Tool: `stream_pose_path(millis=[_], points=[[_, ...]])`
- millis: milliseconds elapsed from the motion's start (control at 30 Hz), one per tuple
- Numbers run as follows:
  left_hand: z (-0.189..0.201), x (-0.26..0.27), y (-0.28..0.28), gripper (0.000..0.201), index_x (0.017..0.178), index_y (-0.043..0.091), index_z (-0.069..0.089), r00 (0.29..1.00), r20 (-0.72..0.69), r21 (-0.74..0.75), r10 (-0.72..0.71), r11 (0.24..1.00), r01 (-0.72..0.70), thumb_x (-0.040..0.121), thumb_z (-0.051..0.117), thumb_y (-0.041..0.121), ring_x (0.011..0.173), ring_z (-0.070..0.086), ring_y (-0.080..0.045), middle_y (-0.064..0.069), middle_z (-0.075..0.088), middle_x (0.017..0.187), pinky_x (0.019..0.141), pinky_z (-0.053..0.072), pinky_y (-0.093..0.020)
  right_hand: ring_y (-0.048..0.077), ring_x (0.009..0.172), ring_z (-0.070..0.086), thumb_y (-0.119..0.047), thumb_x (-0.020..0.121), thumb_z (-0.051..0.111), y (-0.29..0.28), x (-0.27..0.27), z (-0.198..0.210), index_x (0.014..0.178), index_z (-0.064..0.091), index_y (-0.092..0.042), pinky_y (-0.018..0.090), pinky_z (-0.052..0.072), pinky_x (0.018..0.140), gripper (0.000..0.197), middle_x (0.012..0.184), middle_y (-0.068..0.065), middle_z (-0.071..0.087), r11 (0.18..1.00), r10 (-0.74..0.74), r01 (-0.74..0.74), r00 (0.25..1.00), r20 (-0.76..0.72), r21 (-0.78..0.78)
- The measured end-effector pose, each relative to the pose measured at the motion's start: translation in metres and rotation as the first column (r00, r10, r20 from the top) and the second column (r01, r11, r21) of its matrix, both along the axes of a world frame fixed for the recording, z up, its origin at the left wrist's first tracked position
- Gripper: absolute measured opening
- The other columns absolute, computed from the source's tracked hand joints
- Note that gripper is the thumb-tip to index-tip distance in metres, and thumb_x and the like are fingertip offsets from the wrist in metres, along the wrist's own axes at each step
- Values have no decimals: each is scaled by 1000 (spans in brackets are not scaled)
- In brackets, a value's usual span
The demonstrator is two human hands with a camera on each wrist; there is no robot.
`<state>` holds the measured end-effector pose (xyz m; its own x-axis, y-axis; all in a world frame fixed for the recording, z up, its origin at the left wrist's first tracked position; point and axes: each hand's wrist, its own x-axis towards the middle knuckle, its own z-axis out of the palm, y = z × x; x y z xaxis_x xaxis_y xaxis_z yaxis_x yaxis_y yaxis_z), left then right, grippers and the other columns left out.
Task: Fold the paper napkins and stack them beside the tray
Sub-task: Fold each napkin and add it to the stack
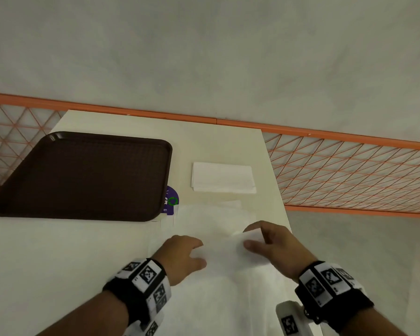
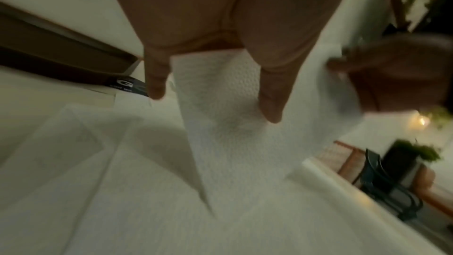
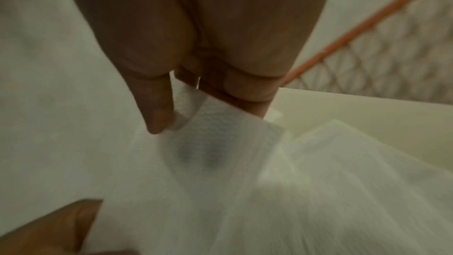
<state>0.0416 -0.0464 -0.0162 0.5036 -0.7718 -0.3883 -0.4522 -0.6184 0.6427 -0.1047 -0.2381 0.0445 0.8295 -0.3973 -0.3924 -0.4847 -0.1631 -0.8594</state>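
Note:
A white paper napkin point(image 1: 226, 248) is held up just above the cream table point(image 1: 107, 251) at the front middle. My left hand point(image 1: 199, 253) pinches its left edge, and in the left wrist view the napkin point(image 2: 220, 133) runs between thumb and fingers of that hand point(image 2: 215, 108). My right hand point(image 1: 250, 236) pinches the upper right corner; in the right wrist view the thumb point(image 3: 157, 115) presses the napkin point(image 3: 215, 143) against the fingers. Several unfolded napkins point(image 1: 204, 214) lie spread beneath. A stack of folded napkins point(image 1: 223, 177) sits right of the brown tray point(image 1: 82, 175).
A purple round sticker point(image 1: 172, 201) shows at the tray's near right corner. The table's right edge point(image 1: 276, 180) runs close to the stack, with an orange lattice railing point(image 1: 349, 170) beyond it. A white marked device point(image 1: 291, 318) sits under my right wrist.

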Motion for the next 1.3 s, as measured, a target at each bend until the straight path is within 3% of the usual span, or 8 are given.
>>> stream_pose_path(millis=[100, 267, 333, 400, 567, 733, 1133, 1300], points=[[10, 9, -2, 35, 112, 22, 67, 985, -160, -50, 65, 996, -74, 81, 71, 38, 101, 64, -10, 13, 67, 111, 92, 51, -31, 25, 89, 71, -11, 87, 70, -2, -13, -18, 102, 71, -12, 38, 57, 76, 15, 97, 7, 75, 978, -104, 111, 993, -48, 174], [17, 17, -7, 10, 92, 21, 73, 908, -373, -166, 191, 949, -268, 82, 74, 22, 80, 71, -13, 4, 75, 86, 81, 57, -34, 26, 59, 63, -10, 90, 65, 1, -13, -32, 97, 67, 1, 32, 53, 55, 14, 75, 12, 71, 900, -365, 369, 929, -60, 232], [9, 21, -7, 6, 84, 22, 70, 895, -319, -179, 311, 908, -379, 80, 75, 23, 76, 69, -12, 5, 73, 78, 77, 56, -30, 23, 52, 57, -8, 90, 65, -8, -7, -33, 96, 65, 4, 29, 49, 48, 14, 69, 11, 66, 857, -456, 453, 889, -51, 247], [0, 19, -3, 16, 92, 25, 66, 901, -183, -153, 393, 894, -421, 80, 75, 30, 87, 64, -9, 11, 69, 90, 81, 50, -23, 19, 48, 53, -7, 90, 65, -22, 1, -32, 94, 65, 5, 26, 48, 44, 13, 67, 11, 64, 829, -513, 510, 857, -49, 229], [-12, 3, 4, 64, 145, 28, 32, 986, 168, 69, -6, 998, -6, 89, 56, 48, 144, 16, -11, 9, 21, 156, 117, 16, -28, 11, 42, 53, -6, 90, 64, -67, 38, -21, 95, 62, 2, 21, 48, 42, 11, 70, 11, 60, 791, -585, 570, 811, 4, 223], [-19, -4, 0, 77, 152, 27, 8, 960, 161, 298, -229, 939, 174, 91, 48, 52, 147, -12, -16, 7, -12, 160, 120, 2, -41, 13, 48, 53, -6, 91, 63, -102, 93, -20, 96, 61, 0, 20, 49, 43, 8, 76, 12, 61, 764, -621, 592, 782, 46, 255], [-43, 14, -4, 82, 152, 31, 4, 930, 130, 369, -344, 887, 277, 89, 46, 62, 147, -16, -18, 10, -29, 153, 117, -2, -43, 12, 44, 54, -11, 91, 65, -121, 167, -72, 83, 61, -8, 20, 49, 41, 10, 68, 8, 60, 783, -591, 591, 804, -64, 195], [-40, 24, -11, 109, 145, 34, 33, 866, 273, 366, -419, 878, 309, 59, -10, 86, 143, 11, -21, 2, -6, 150, 106, 31, -58, 17, 49, 54, -14, 92, 64, -123, 175, -79, 80, 60, -9, 20, 49, 39, 13, 77, 11, 61, 809, -567, 576, 817, -102, 116]])
